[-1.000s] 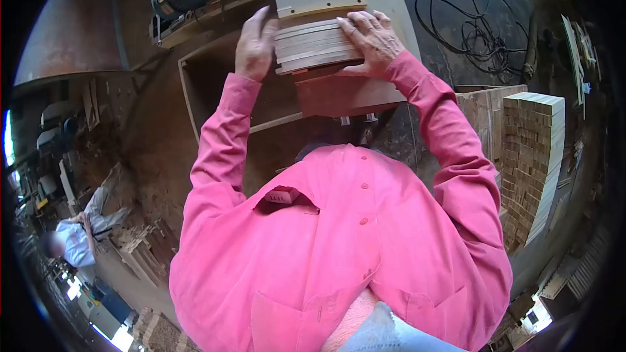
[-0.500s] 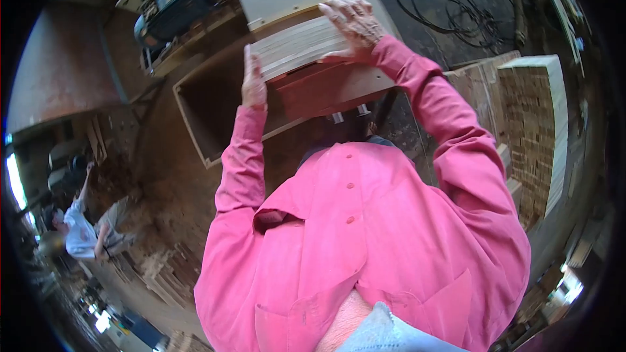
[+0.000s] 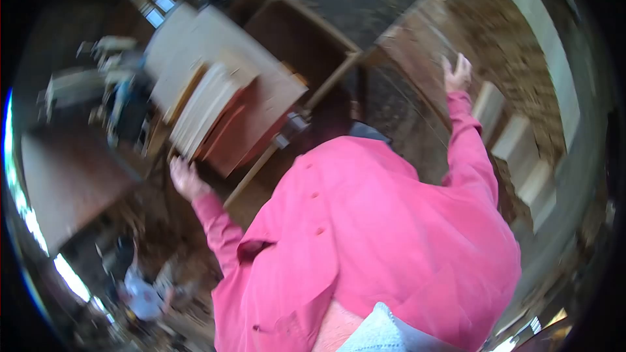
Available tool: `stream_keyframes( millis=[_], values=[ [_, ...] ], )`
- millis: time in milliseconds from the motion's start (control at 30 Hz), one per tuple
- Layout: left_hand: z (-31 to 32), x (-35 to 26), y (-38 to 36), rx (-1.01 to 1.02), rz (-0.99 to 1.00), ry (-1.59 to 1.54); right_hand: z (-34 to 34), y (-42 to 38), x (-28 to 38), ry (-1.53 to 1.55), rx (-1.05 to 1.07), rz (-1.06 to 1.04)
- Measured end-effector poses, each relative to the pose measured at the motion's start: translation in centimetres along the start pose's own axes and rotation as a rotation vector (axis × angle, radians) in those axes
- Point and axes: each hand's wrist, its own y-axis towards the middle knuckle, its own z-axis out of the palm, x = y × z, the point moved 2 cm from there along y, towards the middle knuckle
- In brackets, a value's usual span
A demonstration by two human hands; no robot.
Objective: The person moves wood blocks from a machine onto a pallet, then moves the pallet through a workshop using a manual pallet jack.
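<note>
Slat stack: pale wooden slats [image 3: 207, 114] are seated across the board-topped table [image 3: 189, 39], toward its near edge, with one end at its left edge; bounded by a wood strip [image 3: 184, 96] on the far side and a reddish panel [image 3: 227, 146] on the near side.
Right hand: since half a second ago, contact with the slats has been broken; the hand [image 3: 458, 75] is now held out well to the right of the table, in front of the block pile [image 3: 502, 32]. Fingers spread and released; nothing seen in them.
Left hand: lowered beside the slats' left end [image 3: 189, 179]. Fingers loosely bent, unclenched; contact cannot be told, owing to blur.
Pale timber pieces: located below the right hand, beside the pile [image 3: 512, 137]; not gripped.
View: swung rightward, table now slanted.
Meaning: the slats are judged to be resting without grip, attention being divided between table and pile.
</note>
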Motion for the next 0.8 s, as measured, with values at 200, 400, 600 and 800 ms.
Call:
stream_keyframes(
  millis=[200,400,600,800],
  values=[
    [7.4,-3.3,-2.7,0.002,0.07,0.139,-2.0,2.1,-13.3,-0.168,0.07,0.031],
    [10.1,-7.4,-4.8,-0.108,0.267,0.663,2.0,4.2,-14.7,-0.176,0.369,0.103],
    [10.8,-8.6,-6.4,-0.119,0.362,0.873,4.5,7.1,-16.8,-0.262,0.266,0.252],
    [11.1,-9.3,-7.4,-0.026,0.582,0.913,7.0,10.0,-16.6,-0.226,0.377,0.158]
  ],
)
